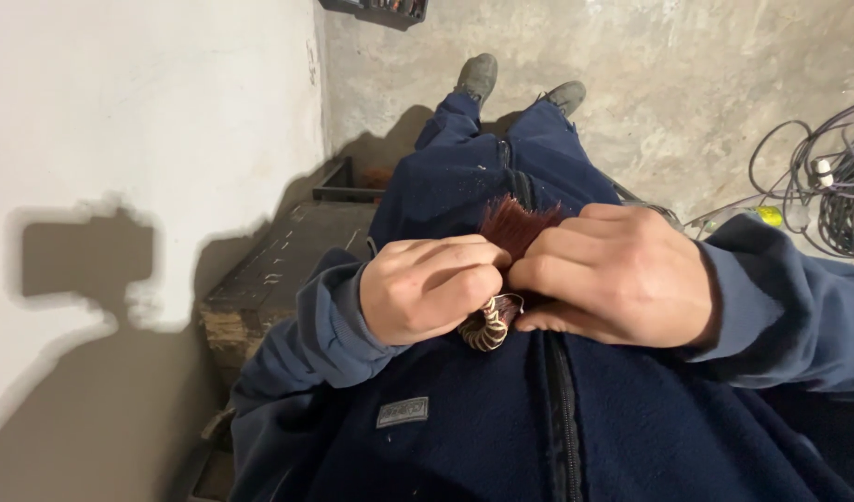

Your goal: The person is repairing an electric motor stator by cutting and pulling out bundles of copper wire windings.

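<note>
Dark reddish-brown bristly tuft (512, 223) sticks up at 12 o'clock from between both fists, dead centre over the lap. Left hand (433, 286) is curled tight, fingers pinching its base; right hand (617, 276) is closed around the other side. At 6 o'clock a cream and brown striped ring-shaped part (487, 325) peeks out below, mostly covered by knuckles, so hard to say what it is. Grey coiled cables (831, 186) at 2 o'clock run off frame.

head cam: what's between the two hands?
In the head view, a dark red bristly tuft with a tan striped wound end sits pinched between the left hand and right hand, whose fingers touch.
</note>
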